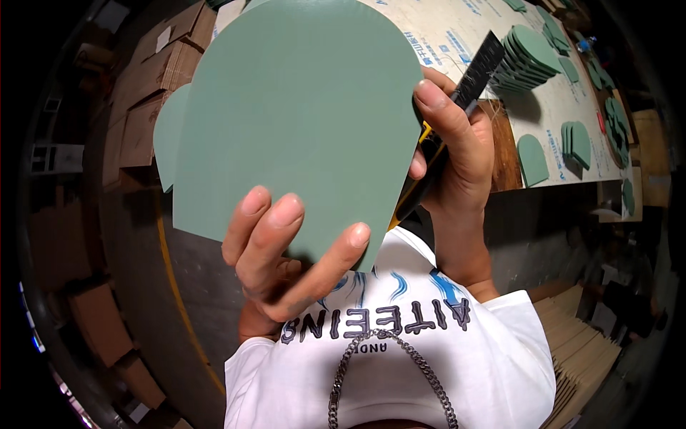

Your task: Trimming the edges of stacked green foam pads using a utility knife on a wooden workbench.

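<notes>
My left hand (282, 254) holds up a large green arch-shaped board (293, 114) by its lower straight edge, fingers spread across the face. A second green piece (168, 136) peeks out behind its left side. My right hand (457, 154) grips a black file with a yellow-and-black handle (468, 82); the file lies against the board's right curved edge, thumb pressed next to it.
A workbench covered with printed sheet (464, 36) carries stacks of green arch pieces (532, 57) and single ones (532, 161) at the upper right. Brown cartons (153, 79) pile up at the left. Flat cardboard sheets (579, 343) lie at the lower right.
</notes>
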Demonstrator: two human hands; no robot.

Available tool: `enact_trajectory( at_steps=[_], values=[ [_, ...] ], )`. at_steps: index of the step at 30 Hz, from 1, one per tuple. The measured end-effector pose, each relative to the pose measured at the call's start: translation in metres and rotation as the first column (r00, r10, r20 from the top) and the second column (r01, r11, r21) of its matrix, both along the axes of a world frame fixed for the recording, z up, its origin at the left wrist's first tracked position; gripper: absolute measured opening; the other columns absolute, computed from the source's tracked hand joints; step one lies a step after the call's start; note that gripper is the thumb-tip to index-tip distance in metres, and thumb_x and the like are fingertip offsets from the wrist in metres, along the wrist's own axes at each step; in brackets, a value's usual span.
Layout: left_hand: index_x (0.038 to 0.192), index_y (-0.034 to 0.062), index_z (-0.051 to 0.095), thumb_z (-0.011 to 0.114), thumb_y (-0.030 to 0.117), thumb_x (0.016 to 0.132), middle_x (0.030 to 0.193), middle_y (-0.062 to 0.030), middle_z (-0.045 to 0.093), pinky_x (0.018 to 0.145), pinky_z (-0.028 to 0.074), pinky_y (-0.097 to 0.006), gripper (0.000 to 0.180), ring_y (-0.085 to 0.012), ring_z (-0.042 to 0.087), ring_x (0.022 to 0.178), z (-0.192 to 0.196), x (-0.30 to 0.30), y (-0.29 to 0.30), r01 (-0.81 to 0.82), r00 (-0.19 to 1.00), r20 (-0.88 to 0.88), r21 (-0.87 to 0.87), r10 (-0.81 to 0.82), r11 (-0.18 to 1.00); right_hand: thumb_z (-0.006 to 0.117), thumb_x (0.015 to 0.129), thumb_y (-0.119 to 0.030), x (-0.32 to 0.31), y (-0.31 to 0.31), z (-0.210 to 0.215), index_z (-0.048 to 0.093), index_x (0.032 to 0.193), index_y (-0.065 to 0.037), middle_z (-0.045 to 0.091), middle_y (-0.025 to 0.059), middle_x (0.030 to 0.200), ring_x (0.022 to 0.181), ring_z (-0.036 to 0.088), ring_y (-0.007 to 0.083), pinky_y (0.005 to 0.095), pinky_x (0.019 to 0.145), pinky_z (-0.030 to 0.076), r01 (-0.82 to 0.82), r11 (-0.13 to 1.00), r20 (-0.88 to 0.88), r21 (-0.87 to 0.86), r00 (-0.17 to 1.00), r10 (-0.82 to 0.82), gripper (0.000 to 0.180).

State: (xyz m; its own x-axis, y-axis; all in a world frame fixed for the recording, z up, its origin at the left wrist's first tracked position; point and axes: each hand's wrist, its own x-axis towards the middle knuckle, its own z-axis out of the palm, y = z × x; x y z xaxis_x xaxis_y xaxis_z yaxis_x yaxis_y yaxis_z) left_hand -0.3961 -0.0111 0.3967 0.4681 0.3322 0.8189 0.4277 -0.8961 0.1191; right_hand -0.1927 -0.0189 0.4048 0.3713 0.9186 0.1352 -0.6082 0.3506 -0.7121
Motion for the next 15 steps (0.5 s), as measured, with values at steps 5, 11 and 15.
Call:
enact_trajectory(
  at_steps=[5, 11, 15],
  values=[
    [0.118, 0.0307, 0.068, 0.071, 0.034, 0.091, 0.145, -0.0141, 0.042, 0.111, 0.046, -0.043, 0.028, -0.0312, 0.045, 0.137, -0.002, 0.001, 0.001, -0.005, 1.0, -0.009, 0.065, 0.005, 0.998, 0.067, 0.098, -0.015, 0.002, -0.007, -0.004, 0.062, 0.12, 0.011, 0.065, 0.0057, 0.07, 0.049, 0.057, 0.0074, 0.0201, 0.048, 0.046, 0.042, 0.999, -0.016, -0.017, 0.999, -0.042, 0.034],
    [0.151, 0.0017, 0.027, 0.053, 0.065, 0.095, 0.157, -0.0245, 0.029, 0.116, 0.043, -0.051, 0.088, -0.0384, 0.036, 0.145, -0.012, 0.001, 0.021, -0.2, 0.94, 0.297, 0.087, 0.166, 0.976, 0.069, 0.094, -0.02, 0.01, -0.022, 0.001, 0.064, 0.117, 0.01, 0.065, 0.0048, 0.07, 0.046, 0.053, 0.0065, 0.0188, 0.043, 0.041, 0.164, 0.979, 0.02, -0.122, 0.987, -0.163, 0.038],
    [0.146, -0.0146, 0.035, 0.049, 0.044, 0.105, 0.15, -0.0285, 0.043, 0.115, 0.041, -0.041, 0.073, -0.0328, 0.047, 0.139, -0.021, -0.008, 0.025, 0.684, 0.607, 0.792, -0.48, -0.063, 0.549, 0.063, 0.095, -0.019, 0.024, -0.033, -0.006, 0.06, 0.121, 0.013, 0.065, 0.0096, 0.075, 0.043, 0.048, 0.0057, 0.0176, 0.04, 0.036, 0.348, 0.93, 0.043, -0.116, 0.937, -0.345, 0.042]
  ],
)
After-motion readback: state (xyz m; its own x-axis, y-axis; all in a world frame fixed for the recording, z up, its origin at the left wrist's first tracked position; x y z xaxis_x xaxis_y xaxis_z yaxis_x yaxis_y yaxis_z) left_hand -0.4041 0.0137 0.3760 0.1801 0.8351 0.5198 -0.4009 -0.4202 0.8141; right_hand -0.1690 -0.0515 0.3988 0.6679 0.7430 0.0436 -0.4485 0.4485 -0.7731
